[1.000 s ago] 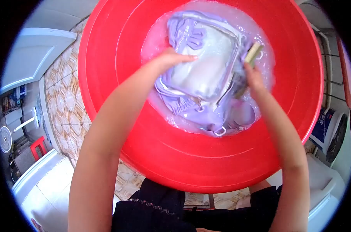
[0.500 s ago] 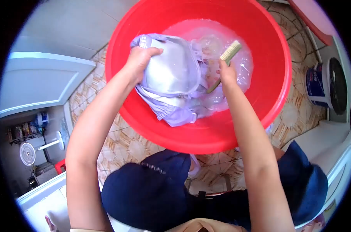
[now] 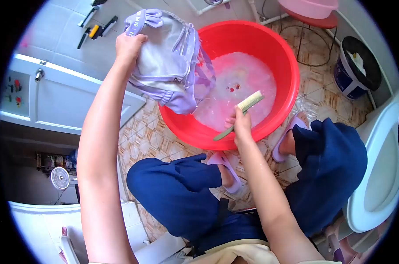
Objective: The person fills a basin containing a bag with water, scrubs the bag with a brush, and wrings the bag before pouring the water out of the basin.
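My left hand [image 3: 128, 49] is closed on the upper edge of a lavender backpack [image 3: 164, 55] with a pale front panel and a zip. The backpack hangs at the left side of a red basin [image 3: 284, 66], its lower part over the rim. Over the basin's near side, my right hand [image 3: 240, 126] grips a green-handled scrub brush [image 3: 251, 100], its pale bristles facing up and away. Cloudy, sudsy water [image 3: 248, 72] lies in the basin, with small red shapes showing in it.
A dark-lidded bucket [image 3: 351, 72] stands right of the basin, near a toilet [image 3: 377, 180]. Behind, a pink basin [image 3: 309, 6] rests on a red stool [image 3: 316, 21]. To the left is a white door [image 3: 58, 94]. My slippered feet are on the tiled floor [image 3: 146, 127].
The backpack has come up out of the basin toward the upper left in my left hand. My right hand has drawn the brush back nearer to me, and the view has shifted.
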Tool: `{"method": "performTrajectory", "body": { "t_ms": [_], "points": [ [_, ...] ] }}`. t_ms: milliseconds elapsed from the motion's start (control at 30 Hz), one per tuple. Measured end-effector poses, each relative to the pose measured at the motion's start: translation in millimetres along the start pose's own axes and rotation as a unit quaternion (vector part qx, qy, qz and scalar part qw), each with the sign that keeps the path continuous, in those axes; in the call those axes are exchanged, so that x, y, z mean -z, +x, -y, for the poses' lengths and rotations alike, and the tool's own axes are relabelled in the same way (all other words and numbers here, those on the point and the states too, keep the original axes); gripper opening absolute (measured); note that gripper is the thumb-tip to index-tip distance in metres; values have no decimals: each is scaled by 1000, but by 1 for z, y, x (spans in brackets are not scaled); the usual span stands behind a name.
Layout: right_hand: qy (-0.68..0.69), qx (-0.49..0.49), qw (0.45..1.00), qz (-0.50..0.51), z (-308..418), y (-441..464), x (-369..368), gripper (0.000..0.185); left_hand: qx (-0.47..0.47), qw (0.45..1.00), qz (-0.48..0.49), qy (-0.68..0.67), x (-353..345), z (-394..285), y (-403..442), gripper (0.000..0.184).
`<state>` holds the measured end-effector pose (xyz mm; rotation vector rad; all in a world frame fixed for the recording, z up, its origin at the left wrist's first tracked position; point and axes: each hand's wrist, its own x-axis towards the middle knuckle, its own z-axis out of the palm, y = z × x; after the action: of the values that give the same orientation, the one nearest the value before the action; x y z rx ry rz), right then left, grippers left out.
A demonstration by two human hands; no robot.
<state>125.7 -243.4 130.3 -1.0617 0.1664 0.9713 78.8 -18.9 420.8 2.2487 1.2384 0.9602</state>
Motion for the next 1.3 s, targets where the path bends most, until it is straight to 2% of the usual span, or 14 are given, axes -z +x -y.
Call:
{"method": "performTrajectory", "body": {
  "t_ms": [100,167,233,367,433,567,800,867,933,1067,1133,1167,1233,1300],
  "points": [
    [-9,-18,1000,8,-10,-14,-4,42,-34,998,-33,38,15,-21,2,27],
    [-47,-15,999,-15,-8,-11,4,36,-46,997,-40,57,4,-28,3,26],
    [-47,-6,999,-19,-9,-4,7,36,-10,996,-70,-54,1,-39,-9,25],
    [-29,-8,999,-31,7,-5,11,39,18,989,-121,-78,-5,-30,-14,23],
    [-32,2,997,-71,15,-1,13,50,35,978,-146,-143,-15,-10,-13,23],
    [-152,36,981,-118,0,23,22,55,78,964,-181,-179,-34,8,-32,25],
    [-248,38,961,-119,-10,19,32,54,202,907,-232,-288,-49,61,-57,30],
    [-262,59,958,-101,-26,36,37,49,160,849,-176,-472,-53,87,-54,28],
    [-226,36,972,-54,-9,7,27,42,202,880,-228,-365,-54,92,-42,19],
    [-180,51,982,-26,-19,-3,33,38,189,874,-282,-349,-37,60,-46,17],
    [-184,79,979,-26,-25,-12,44,27,234,875,-288,-312,-28,57,-46,26],
    [-183,95,978,-24,-29,-16,51,23,282,866,-264,-319,-24,55,-49,44],
    [-202,88,975,-32,-31,-40,59,21,268,850,-275,-361,-34,83,-35,47],
    [-169,68,980,-74,-25,-65,58,22,267,863,-240,-356,-43,74,-31,30]
  ]
}}
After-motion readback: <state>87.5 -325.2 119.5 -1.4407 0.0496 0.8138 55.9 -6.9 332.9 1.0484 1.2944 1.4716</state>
